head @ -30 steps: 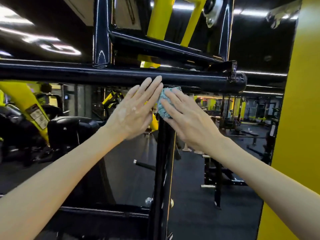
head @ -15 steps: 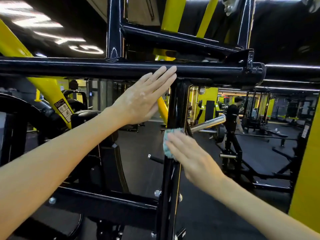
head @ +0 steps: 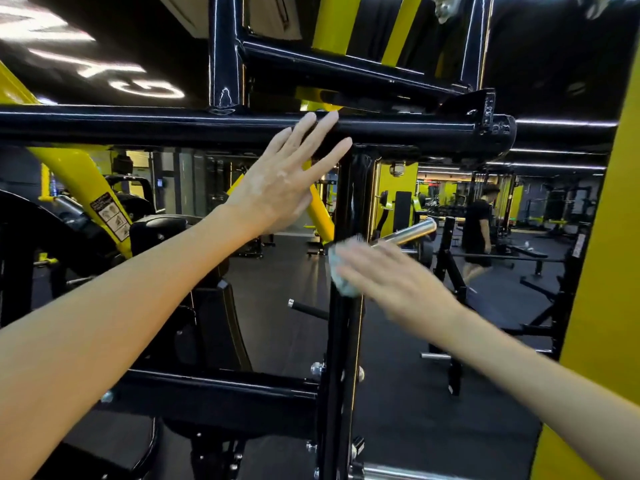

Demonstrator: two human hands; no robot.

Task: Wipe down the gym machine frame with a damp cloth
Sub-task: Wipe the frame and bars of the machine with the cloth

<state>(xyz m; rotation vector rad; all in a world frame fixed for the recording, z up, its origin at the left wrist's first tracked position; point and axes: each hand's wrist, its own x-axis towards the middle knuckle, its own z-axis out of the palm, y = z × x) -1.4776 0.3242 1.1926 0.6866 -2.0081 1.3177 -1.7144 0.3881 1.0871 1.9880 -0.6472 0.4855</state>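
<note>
On upright (head: pixel 346 341), right hand (head: pixel 391 282) seemingly pressing cloth (head: pixel 336 268)

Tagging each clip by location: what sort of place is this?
Most likely a commercial gym: the black machine frame, a yellow lever arm behind it, and a chrome weight peg.

A pale blue cloth (head: pixel 341 271) lies on the glossy black frame upright (head: pixel 341 358), beside yellow beams (head: pixel 83 181).
</note>
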